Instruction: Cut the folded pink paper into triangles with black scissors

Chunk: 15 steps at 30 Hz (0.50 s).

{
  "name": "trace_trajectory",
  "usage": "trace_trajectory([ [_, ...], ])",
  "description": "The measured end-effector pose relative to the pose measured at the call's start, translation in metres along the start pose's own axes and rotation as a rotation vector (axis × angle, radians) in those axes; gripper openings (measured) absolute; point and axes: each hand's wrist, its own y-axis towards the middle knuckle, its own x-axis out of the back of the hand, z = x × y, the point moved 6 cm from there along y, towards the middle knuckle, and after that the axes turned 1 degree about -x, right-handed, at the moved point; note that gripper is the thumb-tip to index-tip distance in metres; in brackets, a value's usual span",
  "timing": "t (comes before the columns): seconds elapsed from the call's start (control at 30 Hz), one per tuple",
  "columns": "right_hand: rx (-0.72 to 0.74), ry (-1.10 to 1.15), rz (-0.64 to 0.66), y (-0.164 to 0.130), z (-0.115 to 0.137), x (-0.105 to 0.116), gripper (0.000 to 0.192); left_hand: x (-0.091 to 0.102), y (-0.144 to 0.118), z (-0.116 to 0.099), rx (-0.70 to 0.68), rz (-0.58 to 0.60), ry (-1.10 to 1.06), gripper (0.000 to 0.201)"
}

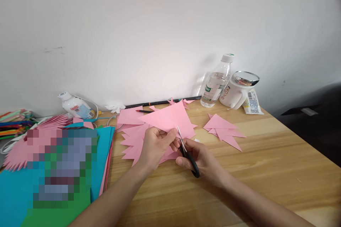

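My left hand (154, 145) pinches the near edge of a pink paper sheet (170, 117) held above the wooden table (266, 170). My right hand (202, 159) grips black-handled scissors (188, 154), whose blades point up into the sheet's lower edge. Under and beside my left hand lie pink paper cut-offs (131, 138). A small pile of pink triangles (223, 129) rests to the right of the scissors.
A clear water bottle (216, 81), a white mug (238, 90) and a small packet (252, 103) stand at the back right by the wall. A white glue bottle (76, 106) lies at back left. Coloured paper sheets (103, 149) and folded pink fans (53, 122) fill the left side.
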Motion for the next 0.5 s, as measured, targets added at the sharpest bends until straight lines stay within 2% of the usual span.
trace_trajectory([
  [0.5, -0.005, -0.029, -0.017, -0.0012, -0.0042, 0.0028, 0.033, -0.0015, -0.0010, -0.0025, 0.009, 0.008, -0.025, 0.025],
])
